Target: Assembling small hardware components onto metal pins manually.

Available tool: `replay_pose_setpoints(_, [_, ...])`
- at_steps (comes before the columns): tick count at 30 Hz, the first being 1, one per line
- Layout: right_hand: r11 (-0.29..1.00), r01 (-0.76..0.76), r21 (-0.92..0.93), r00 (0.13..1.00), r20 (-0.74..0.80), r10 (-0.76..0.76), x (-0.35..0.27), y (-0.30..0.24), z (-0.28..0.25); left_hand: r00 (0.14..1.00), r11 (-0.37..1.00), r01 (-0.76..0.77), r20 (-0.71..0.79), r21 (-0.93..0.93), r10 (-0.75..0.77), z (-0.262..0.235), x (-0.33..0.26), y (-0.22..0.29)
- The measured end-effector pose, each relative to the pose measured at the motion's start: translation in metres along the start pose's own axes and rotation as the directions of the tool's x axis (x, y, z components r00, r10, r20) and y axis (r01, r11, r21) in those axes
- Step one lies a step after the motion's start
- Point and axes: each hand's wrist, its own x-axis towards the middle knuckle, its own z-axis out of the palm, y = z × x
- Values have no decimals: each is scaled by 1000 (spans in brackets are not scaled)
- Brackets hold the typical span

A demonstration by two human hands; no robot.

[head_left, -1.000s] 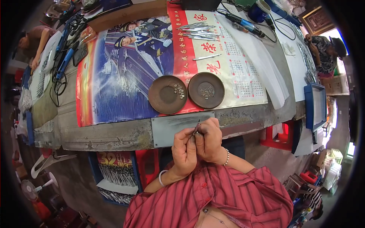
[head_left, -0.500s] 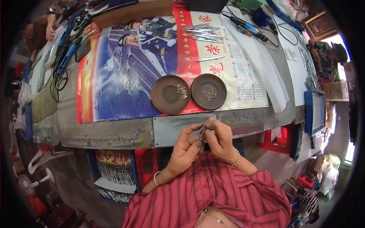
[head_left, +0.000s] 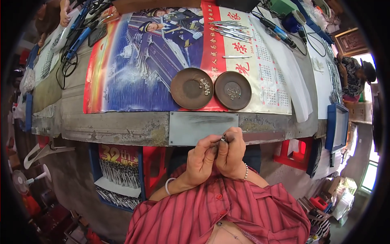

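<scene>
Just in front of the table edge, my left hand (head_left: 200,157) and my right hand (head_left: 230,152) meet with their fingertips pinched. Between them is a small dark metal piece (head_left: 223,138), mostly covered by the fingers, so its kind cannot be made out. On the table beyond sit two round brown dishes. The left dish (head_left: 186,90) has a cluster of small shiny round parts (head_left: 204,86) along its right side. In the right dish (head_left: 222,79) lie tiny thin metal parts (head_left: 233,93).
A poster calendar (head_left: 126,87) covers the tabletop, with several slim silver tools (head_left: 229,30) and a single one (head_left: 237,57) on it. Handheld corded tools (head_left: 280,35) lie at the far right. Below left, a blue crate (head_left: 140,171) holds many metal tools. Other people sit at both sides.
My view has tilted, so the table and dishes sit higher and further right. My hands stay pinched together, and the metal piece has turned and shows less between the fingers.
</scene>
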Motion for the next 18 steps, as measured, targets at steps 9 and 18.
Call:
replay_pose_setpoints(9, [818,-349,457,929,286,236,8,2,-6,982,942,62,-149,-331,-117,-3,-10,-7])
replay_pose_setpoints(18, [999,10,-39,996,92,-7,-11,-14,39,968,996,-51,-248,-70,32,-20,-24,-11])
